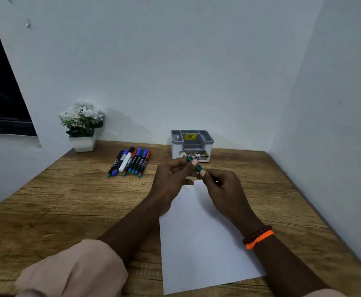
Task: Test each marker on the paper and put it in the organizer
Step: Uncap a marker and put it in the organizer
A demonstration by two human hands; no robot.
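Above the paper (198, 243), the left hand (171, 179) and right hand (224, 189) hold one green marker (194, 165), fingers of both grasping it; the organizer (192, 146) stands just behind.

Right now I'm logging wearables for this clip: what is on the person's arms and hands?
The left hand is bare; its forearm leads back to a pale peach sleeve pushed up. The right hand is bare too, with a dark beaded bracelet and an orange braided band at its wrist.
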